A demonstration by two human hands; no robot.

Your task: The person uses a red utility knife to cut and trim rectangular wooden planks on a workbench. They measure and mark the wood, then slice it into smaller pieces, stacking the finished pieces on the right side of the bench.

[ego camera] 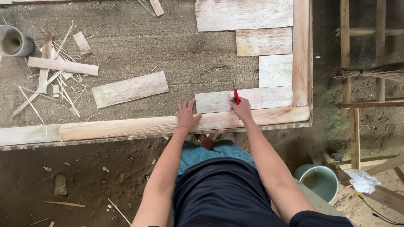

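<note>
My left hand (186,115) rests flat with fingers spread on the near wooden border strip (126,127), its fingertips touching the left end of a pale wood piece (212,102). My right hand (241,109) grips a red-handled tool (236,95) whose tip points up onto that same piece, near the seam with the adjoining pale piece (269,96). Both pieces lie along the bottom edge of a large brown board (168,46). More pale pieces (264,41) are stacked stepwise in the board's right corner.
A loose flat wood piece (130,88) lies left of my hands. Offcuts and splinters (54,71) litter the far left beside a grey cup (13,40). A green bucket (320,180), a broom (374,72) and wooden frames stand on the dirt floor at right.
</note>
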